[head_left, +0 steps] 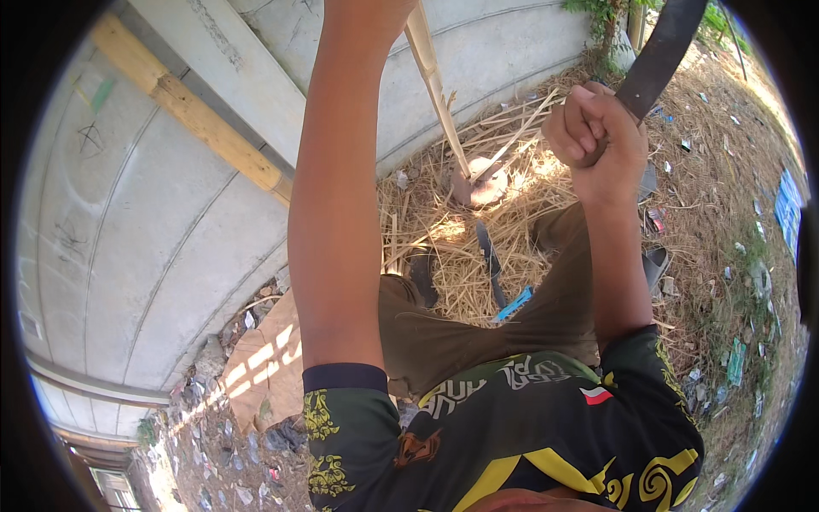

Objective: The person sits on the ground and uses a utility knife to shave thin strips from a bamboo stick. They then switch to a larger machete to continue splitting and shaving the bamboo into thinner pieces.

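In my right hand [597, 141] is a machete, gripped by its handle, its broad dark blade [661, 60] raised toward the upper right. My left arm reaches up to the top edge, where only the base of my left hand [367, 10] shows; its fingers are out of the picture. Right beside that hand runs a split bamboo pole [435, 81], slanting down with its lower end on a round wooden block [488, 186]. A thinner bamboo strip [520, 132] angles off to the right from the same spot.
Straw-like bamboo shavings [461, 299] cover the ground between my legs. A knife with a dark blade [489, 256] and blue handle [514, 304] lies there. A grey panel wall [153, 230] with a wooden beam [196, 111] stands left. Litter and a cardboard piece [260, 367] lie around.
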The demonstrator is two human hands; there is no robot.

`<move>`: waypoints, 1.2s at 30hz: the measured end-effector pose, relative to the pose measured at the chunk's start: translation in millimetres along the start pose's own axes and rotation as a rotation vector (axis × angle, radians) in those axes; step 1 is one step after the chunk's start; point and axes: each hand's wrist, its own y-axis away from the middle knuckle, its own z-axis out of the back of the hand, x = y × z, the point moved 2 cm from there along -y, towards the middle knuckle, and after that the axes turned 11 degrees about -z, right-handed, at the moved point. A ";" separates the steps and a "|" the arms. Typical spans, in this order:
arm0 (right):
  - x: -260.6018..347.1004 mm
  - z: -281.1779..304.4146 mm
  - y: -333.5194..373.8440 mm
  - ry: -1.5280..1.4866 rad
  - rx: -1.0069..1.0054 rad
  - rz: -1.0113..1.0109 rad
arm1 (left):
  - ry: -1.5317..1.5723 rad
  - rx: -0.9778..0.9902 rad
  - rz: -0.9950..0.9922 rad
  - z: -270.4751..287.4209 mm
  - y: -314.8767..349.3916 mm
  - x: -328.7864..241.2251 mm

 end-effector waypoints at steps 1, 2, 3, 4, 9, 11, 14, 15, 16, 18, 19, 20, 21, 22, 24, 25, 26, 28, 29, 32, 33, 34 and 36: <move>-1.3 -11.7 -4.6 -0.186 0.035 0.095 | -0.041 -0.009 -0.014 -0.8 -3.0 -7.7; -29.0 -16.6 3.6 -0.194 -0.078 -0.037 | -0.056 0.009 -0.030 -0.8 -4.3 -9.6; -71.2 -12.8 11.4 -0.196 -0.181 -0.164 | -0.069 0.023 -0.056 -0.1 -8.7 -6.8; -110.9 2.1 14.9 0.060 -0.112 -0.514 | -0.035 0.036 -0.080 -11.0 -10.8 0.8; -151.2 52.4 11.7 0.701 -0.133 -0.725 | 0.013 0.036 0.002 -11.4 -18.7 5.7; -135.7 49.7 18.8 0.382 -0.061 -0.870 | 0.069 0.081 0.058 -4.4 -17.4 7.2; -110.7 38.7 30.0 -0.136 0.158 -1.064 | 0.120 0.140 0.096 2.0 -11.7 2.7; -97.5 33.1 32.7 -0.025 0.082 -1.014 | 0.119 0.137 0.094 0.8 -7.4 0.1; -80.1 19.3 34.0 0.076 0.014 -0.965 | 0.106 0.139 0.095 -1.3 -6.1 -1.0; -78.6 18.3 27.9 0.272 -0.024 -0.676 | 0.057 0.121 0.030 -5.5 -7.1 -0.4; -75.9 18.4 22.0 0.315 -0.025 -0.488 | 0.039 0.111 -0.006 -9.8 -7.8 0.0; -73.7 17.3 16.6 0.355 -0.025 -0.301 | 0.024 0.097 -0.004 -13.8 -8.0 1.0; -72.6 15.4 12.1 0.392 -0.024 -0.114 | 0.008 0.081 -0.002 -17.4 -8.0 2.1; -99.0 24.0 7.3 0.238 -0.105 -0.148 | 0.012 0.073 -0.006 -24.7 -10.0 2.5; -172.9 54.3 -8.4 0.596 -0.114 -0.411 | 0.012 0.127 -0.031 -24.3 -14.6 -5.2; -177.1 51.8 -13.1 0.812 -0.126 -0.392 | 0.028 0.150 -0.044 -24.6 -14.8 -0.6; -177.9 55.2 -10.4 0.776 -0.125 -0.479 | 0.059 0.146 -0.022 -22.3 -14.2 3.8; -174.6 64.3 1.3 0.699 -0.126 -0.647 | 0.125 0.141 0.017 -12.2 -13.2 11.0; -173.1 46.8 12.9 0.487 -0.060 -0.777 | 0.131 0.155 0.050 3.3 -12.2 0.6; -150.9 53.5 21.4 0.038 0.059 -0.985 | 0.237 0.199 0.089 8.7 -9.4 4.4; -144.0 56.4 19.1 -0.048 0.078 -1.019 | 0.237 0.215 0.087 3.3 -8.3 3.4; -136.9 54.5 15.4 -0.137 0.102 -1.058 | 0.230 0.229 0.088 -0.1 -7.1 1.8; -125.9 48.2 12.3 -0.014 0.055 -1.023 | 0.194 0.244 0.029 -7.9 -8.6 1.4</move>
